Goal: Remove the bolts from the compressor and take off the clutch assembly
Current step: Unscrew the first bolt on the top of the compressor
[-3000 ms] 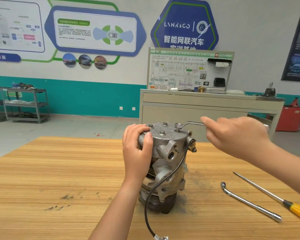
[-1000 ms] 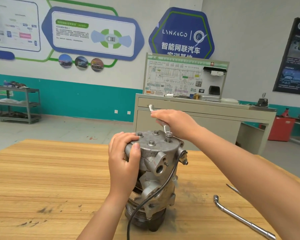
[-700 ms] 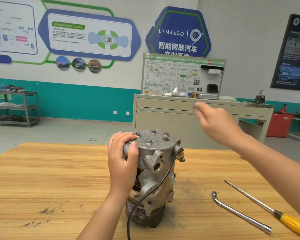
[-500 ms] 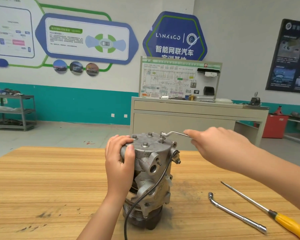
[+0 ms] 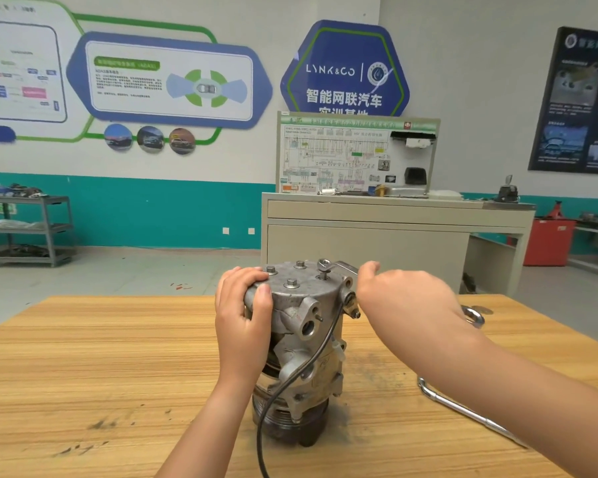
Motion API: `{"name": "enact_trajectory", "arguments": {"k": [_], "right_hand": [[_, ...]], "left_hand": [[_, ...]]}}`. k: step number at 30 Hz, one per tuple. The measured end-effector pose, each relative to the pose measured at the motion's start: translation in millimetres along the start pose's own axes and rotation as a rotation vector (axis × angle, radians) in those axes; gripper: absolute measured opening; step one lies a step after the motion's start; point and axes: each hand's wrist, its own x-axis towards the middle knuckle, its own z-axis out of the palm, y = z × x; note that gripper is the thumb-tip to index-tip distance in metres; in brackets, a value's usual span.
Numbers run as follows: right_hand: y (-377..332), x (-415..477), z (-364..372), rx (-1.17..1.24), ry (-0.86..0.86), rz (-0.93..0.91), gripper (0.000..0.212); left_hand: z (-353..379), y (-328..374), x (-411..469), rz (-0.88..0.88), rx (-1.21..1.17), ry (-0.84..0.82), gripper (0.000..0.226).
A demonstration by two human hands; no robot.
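Standing upright on the tabletop [image 5: 118,357] between both hands: compressor [image 5: 301,339], long axis vertical, bolts [image 5: 291,282] facing up. Left hand [image 5: 244,319] clamping the top edge; right hand [image 5: 404,301] nearer, gripping the wrench [image 5: 328,266], ring end hovering just over the back-right bolt.

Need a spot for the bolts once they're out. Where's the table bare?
Left of the compressor and left hand, the table is bare out to its left edge. Crowded right: the right hand on the wrench, plus an L-shaped socket wrench on the wood.

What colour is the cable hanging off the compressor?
Black. The cable runs down the grey metal compressor; clearest in the head view.
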Motion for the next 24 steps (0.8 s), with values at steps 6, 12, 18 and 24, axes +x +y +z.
{"name": "enact_trajectory", "arguments": {"k": [6,12,18,24], "right_hand": [[9,7,-10,0.022,0.032,-0.011,0.04],[20,8,-4,-0.026,0.205,-0.039,0.014],[43,25,48,0.035,0.635,0.0,0.017],[45,102,71,0.177,0.41,-0.065,0.025]], "left_hand": [[3,0,1,0.018,-0.011,0.031,0.023],[5,-4,0,0.025,-0.019,0.052,0.024],[5,-3,-1,0.028,-0.017,0.048,0.024],[3,-6,-1,0.021,-0.011,0.036,0.024]]}}
